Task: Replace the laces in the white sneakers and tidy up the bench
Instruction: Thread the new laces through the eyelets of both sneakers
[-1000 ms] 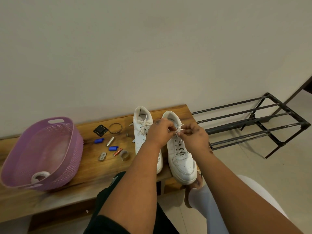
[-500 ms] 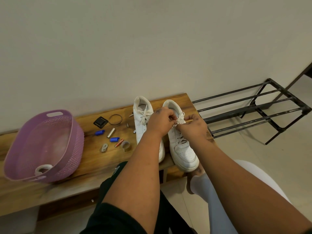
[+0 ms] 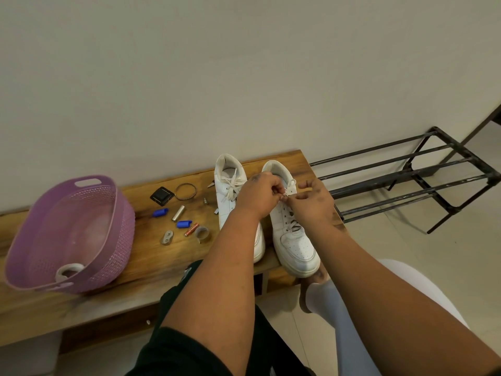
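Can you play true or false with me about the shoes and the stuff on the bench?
1. Both hands pinch the lace of the right sneaker. True: left hand, right hand.
2. The purple basket sits on the floor. False: it is on the wooden bench.
3. The left sneaker has a tied bow. True.
4. The small blue pieces are inside the basket. False: they lie on the bench beside the sneakers.
5. The black rack is full of shoes. False: none show on it.
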